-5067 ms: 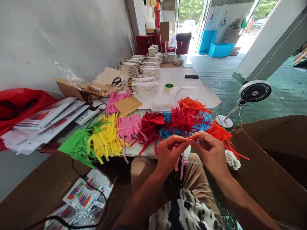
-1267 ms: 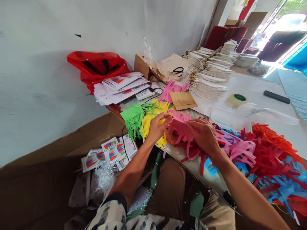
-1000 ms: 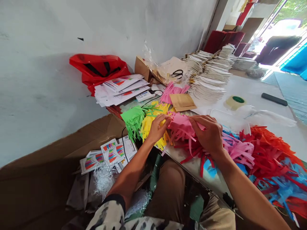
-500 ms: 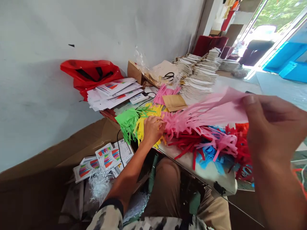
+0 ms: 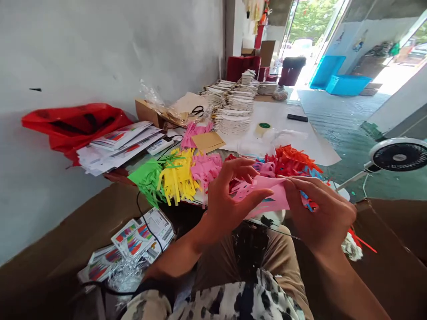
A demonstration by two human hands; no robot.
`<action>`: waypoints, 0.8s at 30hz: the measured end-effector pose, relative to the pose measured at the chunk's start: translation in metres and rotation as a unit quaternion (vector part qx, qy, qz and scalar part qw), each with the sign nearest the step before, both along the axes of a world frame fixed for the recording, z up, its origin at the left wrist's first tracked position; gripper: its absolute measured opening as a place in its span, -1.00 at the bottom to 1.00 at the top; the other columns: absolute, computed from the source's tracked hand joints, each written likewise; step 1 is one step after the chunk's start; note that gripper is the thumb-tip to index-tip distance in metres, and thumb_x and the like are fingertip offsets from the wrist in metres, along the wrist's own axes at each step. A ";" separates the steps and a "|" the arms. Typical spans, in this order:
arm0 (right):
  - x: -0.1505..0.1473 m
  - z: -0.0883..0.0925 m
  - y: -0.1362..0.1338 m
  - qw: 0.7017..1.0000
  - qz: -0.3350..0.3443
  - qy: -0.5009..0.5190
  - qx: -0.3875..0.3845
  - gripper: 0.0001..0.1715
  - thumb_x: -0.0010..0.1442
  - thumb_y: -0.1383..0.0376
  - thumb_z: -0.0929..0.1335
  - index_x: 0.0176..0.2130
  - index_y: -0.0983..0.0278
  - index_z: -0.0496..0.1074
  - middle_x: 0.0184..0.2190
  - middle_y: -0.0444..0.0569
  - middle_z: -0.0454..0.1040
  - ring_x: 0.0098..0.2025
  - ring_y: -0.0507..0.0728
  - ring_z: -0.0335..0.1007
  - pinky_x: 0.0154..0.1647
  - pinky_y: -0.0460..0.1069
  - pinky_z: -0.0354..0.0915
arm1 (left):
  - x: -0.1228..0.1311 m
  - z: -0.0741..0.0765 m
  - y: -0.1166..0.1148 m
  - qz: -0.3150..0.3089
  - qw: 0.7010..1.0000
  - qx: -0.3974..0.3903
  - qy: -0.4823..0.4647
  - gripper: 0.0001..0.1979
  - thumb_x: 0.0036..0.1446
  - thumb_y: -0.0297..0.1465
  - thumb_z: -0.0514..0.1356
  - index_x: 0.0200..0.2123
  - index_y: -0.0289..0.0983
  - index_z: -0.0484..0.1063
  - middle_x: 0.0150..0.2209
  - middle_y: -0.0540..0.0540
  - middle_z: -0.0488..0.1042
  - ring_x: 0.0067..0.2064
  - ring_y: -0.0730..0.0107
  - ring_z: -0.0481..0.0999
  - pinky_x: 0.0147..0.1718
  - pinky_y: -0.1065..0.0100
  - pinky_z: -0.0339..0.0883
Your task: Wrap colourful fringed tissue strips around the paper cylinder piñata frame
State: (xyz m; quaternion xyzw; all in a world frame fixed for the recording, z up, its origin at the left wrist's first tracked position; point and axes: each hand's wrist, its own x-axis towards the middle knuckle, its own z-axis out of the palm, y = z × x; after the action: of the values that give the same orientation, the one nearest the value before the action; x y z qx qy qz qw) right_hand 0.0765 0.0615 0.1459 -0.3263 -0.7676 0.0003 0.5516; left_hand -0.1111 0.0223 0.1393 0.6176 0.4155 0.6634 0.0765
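Pink fringed paper (image 5: 268,195) in 2 hands (image 5: 230,200); cardboard box (image 5: 66,231) holds printed cards (image 5: 128,244).

The person wears a loose shirt (image 5: 240,302) printed with black and grey blotches on white, its sleeve (image 5: 143,306) ending in a dark cuff (image 5: 158,291) (shadow hides part of the cuff, so its exact edge is hard to make out). Below the shirt are plain tan trousers (image 5: 280,262), slightly creased over the thighs. The left hand (image 5: 230,195) and right hand (image 5: 320,213) are bare, and so are the forearms (image 5: 176,253).
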 end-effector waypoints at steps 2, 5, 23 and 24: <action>0.016 -0.006 -0.006 1.000 -0.019 0.013 0.003 -0.83 0.29 0.43 0.49 -0.15 0.18 0.65 -0.25 -0.10 0.70 -0.25 0.07 0.62 -0.15 -0.02 0.46 | 0.014 -0.006 -0.005 0.049 0.998 0.021 0.016 -0.52 0.16 -0.10 0.48 0.03 -0.18 0.47 -0.07 -0.09 0.55 -0.08 0.32 0.56 -0.07 0.25 0.51; 0.036 -0.017 -0.014 0.998 -0.039 0.037 -0.020 -0.82 0.27 0.44 0.50 -0.16 0.17 0.64 -0.25 -0.11 0.70 -0.26 0.07 0.61 -0.16 -0.02 0.47 | 0.030 -0.011 -0.011 0.075 0.993 0.019 0.089 -0.61 0.14 -0.08 0.48 -0.12 -0.19 0.53 -0.13 -0.08 0.53 -0.07 0.29 0.53 -0.06 0.24 0.49; 0.132 -0.089 -0.037 0.732 0.335 0.093 -0.586 -0.47 0.30 -0.24 0.37 -0.22 0.15 0.50 -0.23 -0.01 0.55 -0.18 0.21 0.50 -0.18 0.04 0.45 | 0.057 -0.033 0.015 -0.522 0.645 -0.557 -0.023 -0.56 0.20 -0.01 0.40 -0.24 -0.25 0.40 -0.42 0.00 0.47 -0.45 0.48 0.40 -0.51 0.46 0.23; 0.130 -0.094 -0.037 0.713 0.340 0.132 -0.599 -0.49 0.28 -0.19 0.41 -0.32 0.17 0.43 -0.30 -0.04 0.51 -0.25 0.17 0.46 -0.26 0.00 0.41 | 0.056 -0.037 0.019 -0.524 0.624 -0.578 -0.044 -0.53 0.17 0.01 0.42 -0.23 -0.25 0.39 -0.44 0.01 0.47 -0.47 0.48 0.42 -0.52 0.47 0.25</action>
State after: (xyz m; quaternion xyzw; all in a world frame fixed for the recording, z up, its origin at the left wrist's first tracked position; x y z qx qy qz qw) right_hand 0.2066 0.0245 0.0518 -0.3020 -0.5853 0.6905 0.2992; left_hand -0.0548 0.0416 0.1026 0.5300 0.3152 0.1609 0.7707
